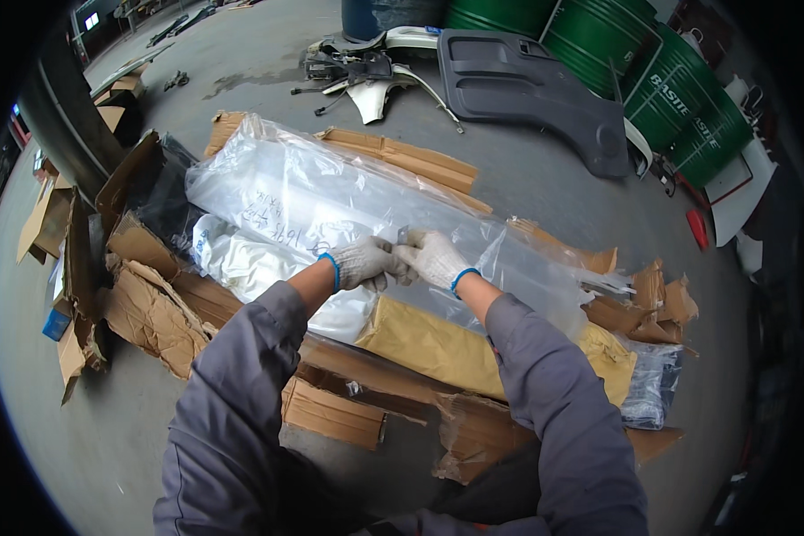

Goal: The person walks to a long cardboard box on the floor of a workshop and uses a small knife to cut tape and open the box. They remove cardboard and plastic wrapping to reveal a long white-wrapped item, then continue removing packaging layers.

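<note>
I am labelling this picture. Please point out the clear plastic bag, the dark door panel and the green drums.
clear plastic bag [330,192]: head view, upper middle.
dark door panel [527,94]: head view, flat centre.
green drums [598,40]: head view, one drum's side.

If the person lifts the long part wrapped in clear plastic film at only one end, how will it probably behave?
The long part in clear plastic film looks rigid along its whole span, so it would probably lift as one piece. The glossy film is loose and wrinkled, so it may slip under the gloved left hand and right hand. Being long, the far end may swing.
</note>
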A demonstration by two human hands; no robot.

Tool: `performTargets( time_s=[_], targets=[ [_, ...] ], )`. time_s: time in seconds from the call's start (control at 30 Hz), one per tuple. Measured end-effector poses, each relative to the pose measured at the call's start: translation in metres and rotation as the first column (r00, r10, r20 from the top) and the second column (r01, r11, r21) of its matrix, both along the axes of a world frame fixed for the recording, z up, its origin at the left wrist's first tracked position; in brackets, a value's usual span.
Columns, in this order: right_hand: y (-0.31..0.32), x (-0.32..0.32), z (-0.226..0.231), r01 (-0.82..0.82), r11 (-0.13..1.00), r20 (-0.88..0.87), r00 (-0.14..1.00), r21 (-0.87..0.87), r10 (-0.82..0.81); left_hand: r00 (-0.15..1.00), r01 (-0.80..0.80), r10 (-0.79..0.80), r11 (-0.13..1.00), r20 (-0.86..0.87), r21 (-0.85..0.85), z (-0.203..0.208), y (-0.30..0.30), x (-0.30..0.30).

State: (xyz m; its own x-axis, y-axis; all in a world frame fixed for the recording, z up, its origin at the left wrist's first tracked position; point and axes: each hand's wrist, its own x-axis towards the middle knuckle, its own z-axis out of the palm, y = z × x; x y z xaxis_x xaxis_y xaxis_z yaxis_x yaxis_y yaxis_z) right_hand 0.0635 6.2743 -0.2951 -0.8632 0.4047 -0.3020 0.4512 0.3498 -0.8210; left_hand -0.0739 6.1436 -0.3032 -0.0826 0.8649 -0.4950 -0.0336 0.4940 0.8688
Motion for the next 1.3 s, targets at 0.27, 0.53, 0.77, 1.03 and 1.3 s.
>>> performTargets(
  time_s=[0.27,0.53,0.77,1.03,1.3],
  targets=[
    [0.074,0.005,0.008,0.238,0.721,0.005,0.948,0.651,-0.319,0.967,-0.237,0.235,0.972,-0.099,-0.003,-0.021,-0.041,-0.061],
    [0.109,0.017,-0.016,-0.212,0.705,0.5,0.836,0.677,-0.228,0.761,-0.605,0.592,0.795,-0.263,0.038,-0.043,-0.096,-0.134],
    [0.12,0.032,0.0,-0.172,0.805,0.289,0.957,0.567,0.001,0.248,-0.778,0.828,0.48,-0.503,0.406,-0.059,-0.122,-0.196],
    [0.078,0.038,0.077,-0.272,0.903,0.538,0.841,0.333,0.055,-0.226,-0.681,0.876,0.17,-0.425,0.713,0.022,-0.107,-0.185],
    [0.041,0.025,0.088,-0.452,0.836,0.533,0.811,0.312,0.239,-0.147,-0.602,0.889,0.268,-0.434,0.752,0.049,-0.101,-0.162]
  ],
)
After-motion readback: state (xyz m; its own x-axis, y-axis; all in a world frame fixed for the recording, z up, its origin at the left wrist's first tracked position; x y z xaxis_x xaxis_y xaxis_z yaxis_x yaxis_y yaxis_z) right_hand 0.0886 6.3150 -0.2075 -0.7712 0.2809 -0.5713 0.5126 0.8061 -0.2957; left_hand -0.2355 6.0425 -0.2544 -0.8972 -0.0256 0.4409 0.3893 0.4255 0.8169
